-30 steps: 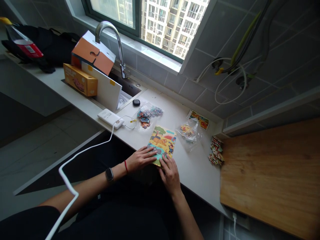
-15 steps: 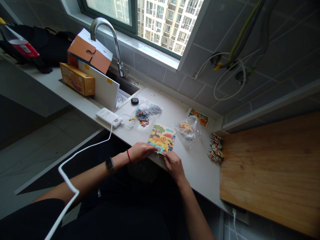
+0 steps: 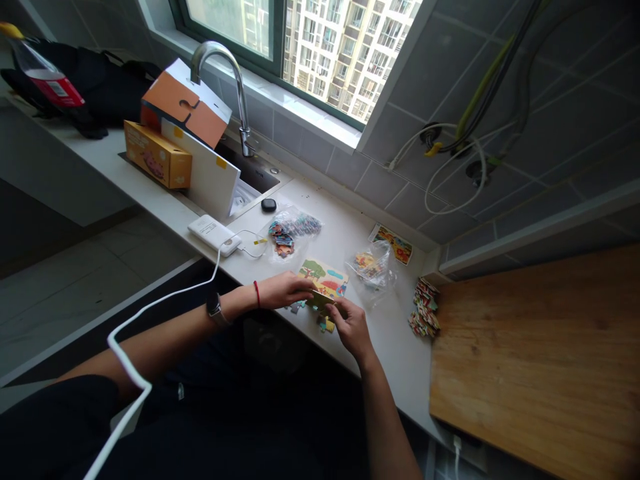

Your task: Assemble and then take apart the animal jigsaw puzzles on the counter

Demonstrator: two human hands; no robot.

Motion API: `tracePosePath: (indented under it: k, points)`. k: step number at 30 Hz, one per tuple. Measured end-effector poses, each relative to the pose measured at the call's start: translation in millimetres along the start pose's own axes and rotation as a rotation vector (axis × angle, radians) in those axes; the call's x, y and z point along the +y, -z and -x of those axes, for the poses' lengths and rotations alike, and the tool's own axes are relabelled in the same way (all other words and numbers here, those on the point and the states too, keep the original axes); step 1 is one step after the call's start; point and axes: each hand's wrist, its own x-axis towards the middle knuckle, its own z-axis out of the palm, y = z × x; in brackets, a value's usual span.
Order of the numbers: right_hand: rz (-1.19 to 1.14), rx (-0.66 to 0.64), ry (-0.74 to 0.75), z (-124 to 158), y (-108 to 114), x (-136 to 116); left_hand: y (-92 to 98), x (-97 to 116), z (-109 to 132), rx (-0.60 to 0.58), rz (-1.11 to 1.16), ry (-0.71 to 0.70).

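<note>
My left hand (image 3: pixel 289 291) and my right hand (image 3: pixel 351 327) are pinched on opposite ends of a joined section of jigsaw puzzle (image 3: pixel 321 301), tilted up off the counter. Behind it, the upper part of the animal-scene puzzle (image 3: pixel 324 271), with a tree and a red shape, lies flat. A few loose puzzle pieces (image 3: pixel 327 325) sit below the raised section near the counter edge. To the right is a clear plastic bag (image 3: pixel 373 267) of puzzle pieces; another bag of pieces (image 3: pixel 295 229) lies at the upper left.
A stack of puzzle pieces (image 3: pixel 425 308) stands beside the wooden board (image 3: pixel 535 360). A picture card (image 3: pixel 393 243) leans near the wall. A white power bank (image 3: pixel 214 235) with its cable, a black case (image 3: pixel 269 205), boxes (image 3: pixel 157 155) and the faucet (image 3: pixel 243 100) are leftward.
The lower part of the puzzle has come up off the counter between my two hands and tilted. Several pieces have separated and lie beneath it. The camera view has shifted slightly.
</note>
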Motion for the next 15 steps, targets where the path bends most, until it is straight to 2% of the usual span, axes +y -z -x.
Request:
tracePosePath:
  k: [5,11,13,15]
  points:
    - [0.014,0.075,0.09,1,-2,0,-1.6,-1,1,0.052,0.055,-0.044]
    - [0.024,0.105,0.16,13,-5,-6,-7.0,-4,15,-0.064,0.051,-0.044]
    - [0.011,0.119,0.159,18,-6,-5,-14.1,-9,20,-0.02,0.055,-0.065]
    - [-0.035,0.138,0.097,21,-7,-2,-21.4,-15,24,0.054,0.067,-0.09]
